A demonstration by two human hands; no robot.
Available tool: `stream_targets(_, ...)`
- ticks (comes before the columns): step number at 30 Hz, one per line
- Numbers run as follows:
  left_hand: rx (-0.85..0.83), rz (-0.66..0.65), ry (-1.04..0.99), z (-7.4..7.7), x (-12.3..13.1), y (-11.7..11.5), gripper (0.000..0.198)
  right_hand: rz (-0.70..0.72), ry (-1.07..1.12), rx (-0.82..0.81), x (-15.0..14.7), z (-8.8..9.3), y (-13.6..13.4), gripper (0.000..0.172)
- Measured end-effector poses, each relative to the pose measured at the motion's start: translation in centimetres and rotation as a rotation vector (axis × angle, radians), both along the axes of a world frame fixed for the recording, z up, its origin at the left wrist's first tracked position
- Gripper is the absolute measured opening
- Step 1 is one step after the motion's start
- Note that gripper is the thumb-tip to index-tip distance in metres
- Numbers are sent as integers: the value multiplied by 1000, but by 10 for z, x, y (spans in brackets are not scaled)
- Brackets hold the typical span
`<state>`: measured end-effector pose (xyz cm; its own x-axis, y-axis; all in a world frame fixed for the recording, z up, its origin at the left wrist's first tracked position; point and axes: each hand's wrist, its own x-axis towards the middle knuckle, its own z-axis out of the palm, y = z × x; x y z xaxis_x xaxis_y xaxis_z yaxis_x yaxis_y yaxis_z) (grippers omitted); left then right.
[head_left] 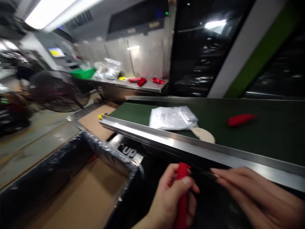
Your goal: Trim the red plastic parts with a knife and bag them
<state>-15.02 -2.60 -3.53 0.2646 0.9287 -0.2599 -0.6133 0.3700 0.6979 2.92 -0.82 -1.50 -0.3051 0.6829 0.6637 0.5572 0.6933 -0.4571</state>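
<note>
My left hand (pixel 166 197) is closed round a long red plastic piece (pixel 182 171), held upright in front of the conveyor's metal rail (pixel 164 138). To its right, my right hand (pixel 257 190) pinches a small dark item between thumb and fingertips; blur hides what it is. The two hands are apart. Beyond the rail, a similar red piece (pixel 240 120) lies on the dark green conveyor belt (pixel 133 111). A white plastic bag (pixel 172 117) and a beige rounded flat piece (pixel 205 135) rest by the rail.
At lower left stands a box lined with black plastic (pixel 107 146), brown inside. Several red pieces (pixel 140 81), clear bags (pixel 111 68) and a green tray (pixel 83 73) sit on a metal ledge behind. A large fan (pixel 59 90) stands at left.
</note>
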Motion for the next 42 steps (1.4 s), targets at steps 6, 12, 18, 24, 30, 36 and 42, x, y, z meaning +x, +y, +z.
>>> stream_targets(6,-27,-20,15,19,0,-10,25,81,-136,-69,2,21,-7,28)
stream_targets(12,-18,-69,156,26,1,-19,30,107,-160,-64,-3,27,-12,38)
stream_targets(18,-30,-27,153,29,2,-21,28,110,-153,-65,-5,27,-15,36)
stream_targets(24,-57,-24,142,29,2,-20,26,111,-164,-31,-5,28,-14,35)
stream_targets(30,-69,-28,133,28,2,-19,26,112,-200,-23,-3,25,-13,35)
stream_targets(36,-45,-54,115,27,2,-18,26,104,-210,-16,-2,24,-12,36)
stream_targets(42,-35,-9,103,26,5,-15,23,101,-212,-20,-2,22,-12,38)
